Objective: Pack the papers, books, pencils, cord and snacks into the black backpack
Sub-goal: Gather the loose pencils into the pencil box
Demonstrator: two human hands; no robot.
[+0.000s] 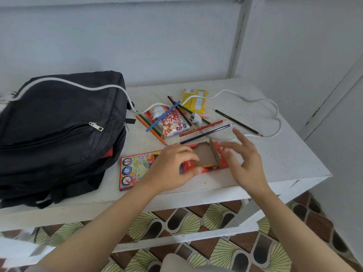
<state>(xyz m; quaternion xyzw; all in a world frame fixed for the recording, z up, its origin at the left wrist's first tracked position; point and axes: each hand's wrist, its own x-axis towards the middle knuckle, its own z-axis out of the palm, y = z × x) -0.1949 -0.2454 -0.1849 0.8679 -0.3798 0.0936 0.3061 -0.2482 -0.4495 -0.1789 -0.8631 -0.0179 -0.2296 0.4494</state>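
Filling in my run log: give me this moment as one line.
left hand: grips pencil box, flap open | right hand: open, by flap | pencils, snacks, cord: loose on table | backpack: cord draped over it

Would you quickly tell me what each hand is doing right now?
Left hand: grips the open pencil box.
Right hand: open, fingers spread, holding nothing.

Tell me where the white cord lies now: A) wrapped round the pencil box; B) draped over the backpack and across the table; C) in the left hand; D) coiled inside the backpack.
B: the white cord runs over the top of the black backpack, then loops across the table past the yellow snack packet.
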